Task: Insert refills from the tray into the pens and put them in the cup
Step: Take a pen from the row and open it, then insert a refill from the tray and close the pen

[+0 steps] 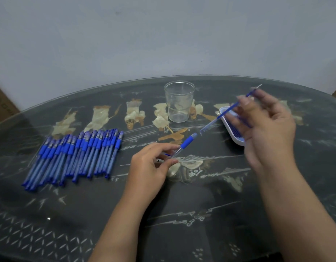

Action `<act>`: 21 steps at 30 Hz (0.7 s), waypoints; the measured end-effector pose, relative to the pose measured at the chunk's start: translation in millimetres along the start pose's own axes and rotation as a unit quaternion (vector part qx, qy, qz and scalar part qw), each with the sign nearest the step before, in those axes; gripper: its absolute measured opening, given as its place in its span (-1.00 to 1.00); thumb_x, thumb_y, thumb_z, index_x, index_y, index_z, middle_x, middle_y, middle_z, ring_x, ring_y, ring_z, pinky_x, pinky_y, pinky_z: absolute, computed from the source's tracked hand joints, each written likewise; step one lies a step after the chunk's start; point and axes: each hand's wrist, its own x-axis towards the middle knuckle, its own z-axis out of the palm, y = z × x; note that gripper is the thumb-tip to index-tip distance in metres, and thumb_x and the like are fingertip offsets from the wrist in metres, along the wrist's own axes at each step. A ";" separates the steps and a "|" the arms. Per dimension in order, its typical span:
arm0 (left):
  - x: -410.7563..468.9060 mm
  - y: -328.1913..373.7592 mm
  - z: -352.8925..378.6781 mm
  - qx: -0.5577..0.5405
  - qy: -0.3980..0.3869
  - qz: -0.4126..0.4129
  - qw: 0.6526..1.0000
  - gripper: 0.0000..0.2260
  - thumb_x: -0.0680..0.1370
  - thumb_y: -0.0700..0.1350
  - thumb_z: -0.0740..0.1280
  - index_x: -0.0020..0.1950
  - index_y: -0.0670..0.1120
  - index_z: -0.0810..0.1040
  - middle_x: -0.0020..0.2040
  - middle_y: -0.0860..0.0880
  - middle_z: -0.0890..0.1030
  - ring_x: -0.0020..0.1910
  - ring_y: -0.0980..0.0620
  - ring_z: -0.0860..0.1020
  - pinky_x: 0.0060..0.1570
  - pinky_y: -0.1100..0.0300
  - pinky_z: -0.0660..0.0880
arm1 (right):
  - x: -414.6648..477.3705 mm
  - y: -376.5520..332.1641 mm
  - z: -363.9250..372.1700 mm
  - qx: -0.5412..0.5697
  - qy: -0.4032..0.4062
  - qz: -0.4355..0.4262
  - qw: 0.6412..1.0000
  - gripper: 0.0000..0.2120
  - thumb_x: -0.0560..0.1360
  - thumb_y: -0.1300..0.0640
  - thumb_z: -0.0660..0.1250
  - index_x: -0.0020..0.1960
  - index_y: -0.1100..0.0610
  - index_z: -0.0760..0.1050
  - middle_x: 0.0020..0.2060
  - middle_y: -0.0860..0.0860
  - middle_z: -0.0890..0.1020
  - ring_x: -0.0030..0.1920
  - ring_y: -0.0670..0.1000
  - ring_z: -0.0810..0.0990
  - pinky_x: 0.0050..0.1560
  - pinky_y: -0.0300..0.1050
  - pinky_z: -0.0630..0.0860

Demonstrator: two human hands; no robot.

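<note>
The thin blue plastic refill [216, 119] is in the air, pinched near its upper end by the right hand [267, 125]. Its long axis runs from 2 o'clock down to 8 o'clock. Its free lower end is just beside the open mouth of the clear pen barrel with blue rubber grip [187, 142]. The left hand [150, 165] pinches this barrel, aimed at 2 o'clock, nearly on 1 line with the refill. The clear plastic cup [179, 102] stands at 12 o'clock, with no pen inside.

On the table [182, 214], a row of pens [74, 156] lies at centre left, the cup [179, 102] stands upper centre, and the tray [234, 141] sits to its right, partly behind the right hand [267, 127], apparently with refills [237, 132] inside.
</note>
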 end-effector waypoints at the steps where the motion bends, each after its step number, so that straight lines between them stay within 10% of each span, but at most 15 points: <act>1: 0.1 0.1 -0.3 -0.003 0.010 -0.001 1.000 -0.66 0.39 -0.30 0.53 0.03 0.08 0.67 -0.10 0.17 0.62 -0.15 0.19 0.59 -0.15 0.43 0.50 | 9.3 -7.6 -1.6 -0.009 0.005 -0.007 1.000 -0.80 0.50 0.36 0.37 0.06 0.14 0.53 -0.18 0.07 0.61 -0.24 -0.03 0.63 -0.16 -0.12 0.62; 12: 9.1 -5.0 -0.8 -0.128 0.174 -0.091 0.972 -0.69 0.41 -0.24 0.51 0.04 0.11 0.65 -0.08 0.14 0.67 -0.10 0.18 0.62 -0.06 0.25 0.57 | 84.6 40.0 -7.5 -0.401 -0.085 0.145 0.901 -0.79 0.48 0.43 0.37 0.12 0.34 0.56 -0.29 0.15 0.59 -0.39 0.01 0.55 -0.37 -0.13 0.64; 21: 7.2 -4.1 1.4 -0.121 0.159 -0.085 0.976 -0.66 0.40 -0.27 0.51 0.01 0.14 0.63 -0.08 0.09 0.66 -0.13 0.24 0.60 -0.13 0.47 0.49 | 106.9 69.3 -11.8 -0.574 -0.097 0.089 0.809 -0.76 0.41 0.32 0.48 -0.28 0.01 0.55 -0.17 0.18 0.68 -0.15 0.20 0.69 -0.07 0.13 0.65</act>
